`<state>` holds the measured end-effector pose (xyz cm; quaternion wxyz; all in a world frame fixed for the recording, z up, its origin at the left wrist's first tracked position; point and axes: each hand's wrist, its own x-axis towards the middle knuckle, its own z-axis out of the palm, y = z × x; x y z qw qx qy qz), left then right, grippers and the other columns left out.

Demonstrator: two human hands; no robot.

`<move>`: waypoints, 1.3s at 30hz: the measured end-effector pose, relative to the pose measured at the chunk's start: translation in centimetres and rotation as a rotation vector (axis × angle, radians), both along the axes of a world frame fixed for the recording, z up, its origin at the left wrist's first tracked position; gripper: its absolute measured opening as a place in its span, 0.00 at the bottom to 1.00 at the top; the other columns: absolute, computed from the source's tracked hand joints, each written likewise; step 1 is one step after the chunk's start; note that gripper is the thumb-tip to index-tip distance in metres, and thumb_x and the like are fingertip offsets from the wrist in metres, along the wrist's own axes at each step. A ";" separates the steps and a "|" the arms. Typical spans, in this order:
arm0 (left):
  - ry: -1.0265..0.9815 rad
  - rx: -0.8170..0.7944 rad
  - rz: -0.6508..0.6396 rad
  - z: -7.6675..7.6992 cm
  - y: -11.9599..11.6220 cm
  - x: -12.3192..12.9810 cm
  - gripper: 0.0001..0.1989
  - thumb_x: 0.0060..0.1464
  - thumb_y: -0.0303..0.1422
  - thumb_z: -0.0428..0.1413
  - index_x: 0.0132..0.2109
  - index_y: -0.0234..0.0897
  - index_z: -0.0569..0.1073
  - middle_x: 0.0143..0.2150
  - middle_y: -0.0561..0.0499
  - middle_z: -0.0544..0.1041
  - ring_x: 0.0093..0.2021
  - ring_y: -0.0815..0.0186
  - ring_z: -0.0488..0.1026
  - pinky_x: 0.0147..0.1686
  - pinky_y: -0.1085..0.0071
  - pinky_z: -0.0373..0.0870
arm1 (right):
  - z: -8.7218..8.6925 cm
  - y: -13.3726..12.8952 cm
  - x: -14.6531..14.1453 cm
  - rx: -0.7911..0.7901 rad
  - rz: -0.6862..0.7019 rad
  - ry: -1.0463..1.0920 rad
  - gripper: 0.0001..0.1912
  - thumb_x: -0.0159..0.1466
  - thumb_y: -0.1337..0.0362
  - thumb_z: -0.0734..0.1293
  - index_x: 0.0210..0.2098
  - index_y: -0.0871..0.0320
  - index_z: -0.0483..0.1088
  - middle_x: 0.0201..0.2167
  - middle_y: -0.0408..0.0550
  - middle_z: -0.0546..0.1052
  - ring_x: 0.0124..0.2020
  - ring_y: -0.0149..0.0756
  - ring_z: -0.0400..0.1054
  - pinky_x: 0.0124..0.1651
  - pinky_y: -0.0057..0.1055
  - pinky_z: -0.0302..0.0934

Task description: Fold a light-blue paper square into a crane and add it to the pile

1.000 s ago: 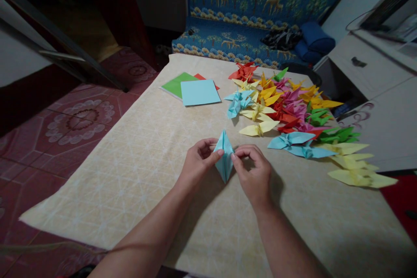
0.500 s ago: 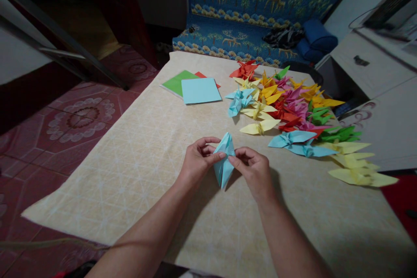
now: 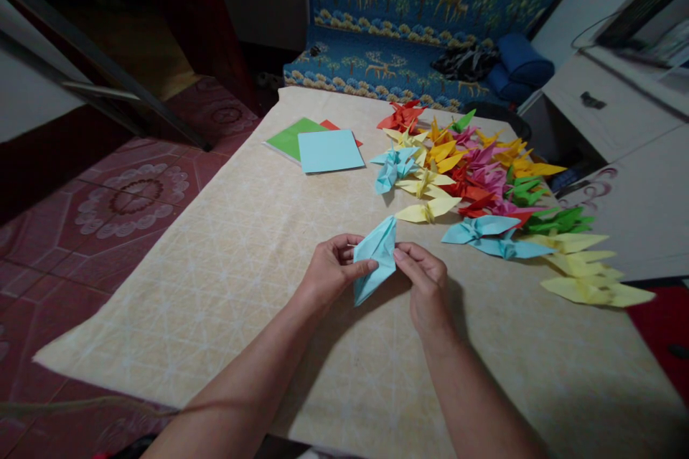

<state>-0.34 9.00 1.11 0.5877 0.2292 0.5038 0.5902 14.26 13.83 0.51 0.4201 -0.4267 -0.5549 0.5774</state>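
Observation:
A light blue piece of folded origami paper (image 3: 380, 247) is held up between both hands over the middle of the table, its diamond shape leaning to the upper right. My left hand (image 3: 336, 264) grips it from the left, thumb across its front face and fingers behind. At its right edge, my right hand (image 3: 425, 274) pinches the paper between thumb and fingertips. Just behind the piece lies a pale yellow paper crane (image 3: 429, 211).
Many folded cranes in several colours, among them pink ones (image 3: 487, 166), spread over the table's right side. A light blue square sheet (image 3: 330, 152) overlaps a green sheet (image 3: 293, 138) and a red one. Beyond the cream tablecloth (image 3: 215, 287) stands a blue patterned sofa (image 3: 371, 50).
The folded paper has turned and tilted, its top tip now further right and a broader flat face showing. Its two side points have given way to one slanted diamond. Both hands still hold it.

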 end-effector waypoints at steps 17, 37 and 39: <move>0.178 0.090 -0.076 -0.2 0.0 0.3 0.28 0.37 0.36 0.71 0.46 0.34 0.72 0.32 0.51 0.78 0.30 0.67 0.74 0.31 0.73 0.70 | 0.1 -0.3 -0.7 0.064 -0.127 -0.130 0.12 0.56 0.57 0.70 0.23 0.58 0.70 0.19 0.41 0.70 0.22 0.31 0.63 0.25 0.27 0.57; 0.089 0.029 0.022 0.2 0.1 0.2 0.20 0.46 0.41 0.67 0.41 0.30 0.78 0.33 0.46 0.80 0.32 0.67 0.74 0.31 0.74 0.67 | 0.0 -0.4 -0.7 0.026 -0.192 -0.068 0.13 0.54 0.57 0.72 0.23 0.59 0.70 0.18 0.40 0.68 0.21 0.29 0.61 0.24 0.26 0.55; 0.087 0.007 0.046 -0.1 0.1 0.1 0.18 0.44 0.41 0.67 0.37 0.30 0.79 0.30 0.48 0.79 0.29 0.69 0.72 0.29 0.75 0.65 | 0.0 -0.4 -0.8 0.008 -0.190 -0.058 0.13 0.54 0.57 0.73 0.23 0.59 0.70 0.18 0.40 0.69 0.21 0.30 0.61 0.24 0.26 0.55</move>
